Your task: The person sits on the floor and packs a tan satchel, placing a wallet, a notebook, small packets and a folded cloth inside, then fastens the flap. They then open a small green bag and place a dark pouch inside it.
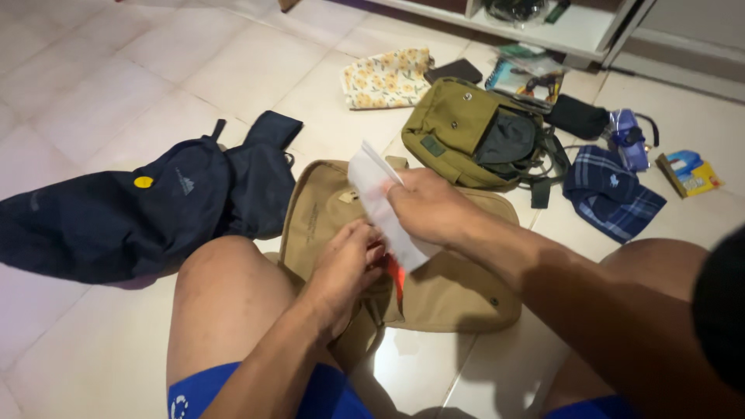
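A tan canvas bag lies on the tiled floor between my knees. My right hand grips a white folded paper above the bag, its upper end pointing away from me. My left hand presses on the bag's opening, fingers curled at the edge. A bit of red-orange material shows just under the paper, beside my left fingers. I cannot tell what the red thing is.
A navy backpack sprawls at the left. An olive green bag, open, sits behind the tan one. Around it lie a floral pouch, a black pouch, a blue plaid cloth, a yellow packet and a white shelf.
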